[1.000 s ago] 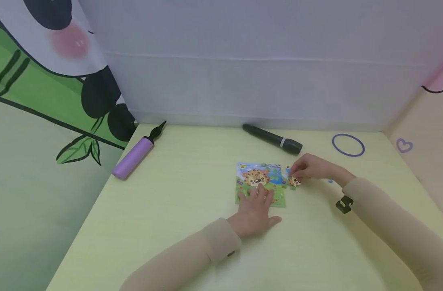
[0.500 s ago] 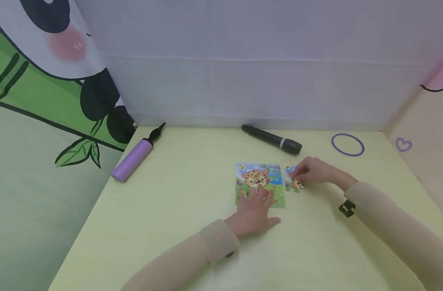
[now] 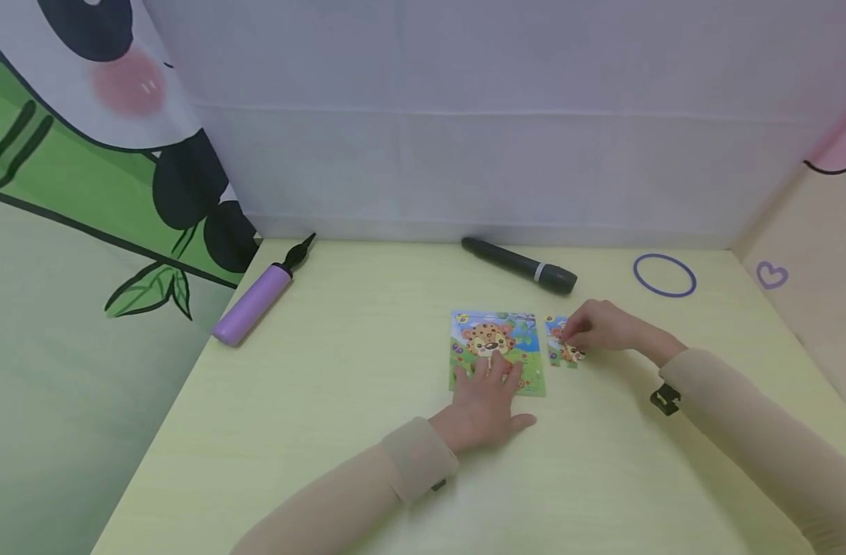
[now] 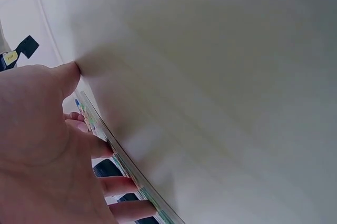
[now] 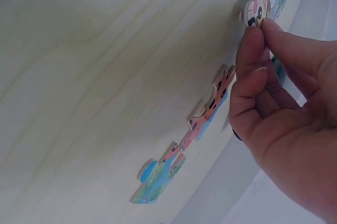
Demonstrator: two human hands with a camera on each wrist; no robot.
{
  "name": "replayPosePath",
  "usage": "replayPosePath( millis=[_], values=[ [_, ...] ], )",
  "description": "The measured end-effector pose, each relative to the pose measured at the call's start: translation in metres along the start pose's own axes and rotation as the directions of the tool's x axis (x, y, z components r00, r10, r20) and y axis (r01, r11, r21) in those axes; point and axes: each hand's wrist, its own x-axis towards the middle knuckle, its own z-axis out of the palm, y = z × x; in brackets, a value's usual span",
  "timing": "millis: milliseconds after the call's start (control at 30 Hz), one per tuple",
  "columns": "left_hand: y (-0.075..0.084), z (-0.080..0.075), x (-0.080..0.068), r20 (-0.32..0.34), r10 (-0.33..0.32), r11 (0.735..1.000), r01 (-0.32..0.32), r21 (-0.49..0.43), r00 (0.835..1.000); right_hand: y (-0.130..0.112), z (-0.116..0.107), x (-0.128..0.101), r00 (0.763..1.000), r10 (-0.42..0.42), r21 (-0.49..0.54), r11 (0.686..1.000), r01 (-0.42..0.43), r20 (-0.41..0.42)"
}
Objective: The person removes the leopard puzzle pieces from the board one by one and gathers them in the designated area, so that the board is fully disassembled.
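Observation:
My left hand [image 3: 483, 405] lies with spread fingers across the lower part of a flat leopard picture puzzle [image 3: 488, 327]. In the left wrist view, its fingers [image 4: 118, 184] rest on the puzzle's face, near the edge. My right hand [image 3: 601, 327] pinches a jigsaw piece [image 5: 258, 11] between thumb and index finger; part of a leopard face shows on it. This piece borders a strip of matching pieces [image 3: 554, 347] just right of the puzzle. More loose jigsaw pieces [image 5: 210, 103] lie under the right hand in the right wrist view, hidden in the head view.
Behind the puzzle lies a black microphone [image 3: 520, 264]. A purple balloon pump [image 3: 256, 302] sits at the table's left edge, and a blue ring [image 3: 695, 285] at the back right. A pale cloth wall [image 3: 423, 169] rises behind the table [image 3: 311, 432].
My right hand has drifted slightly right with the jigsaw pieces, leaving a narrow gap beside the puzzle. A blue bit behind the right wrist is now hidden. The left hand stays in place.

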Motion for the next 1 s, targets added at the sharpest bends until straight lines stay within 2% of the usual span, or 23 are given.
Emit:
replayPosePath(
  millis=[433, 733, 1000],
  values=[
    [-0.001, -0.002, -0.001, -0.009, -0.003, 1.000, 0.003, 0.004, 1.000, 0.004, 0.000, 0.002, 1.000, -0.022, -0.018, 1.000, 0.021, -0.015],
    [0.000, -0.002, -0.002, 0.003, -0.006, 1.000, 0.006, 0.007, 1.000, 0.008, 0.001, 0.002, 1.000, 0.010, 0.012, 1.000, -0.010, 0.002],
    [0.001, -0.003, -0.002, 0.011, -0.005, 1.000, 0.005, -0.012, 1.000, 0.011, 0.001, 0.003, 0.999, 0.003, -0.012, 1.000, -0.004, -0.049]
  ],
)
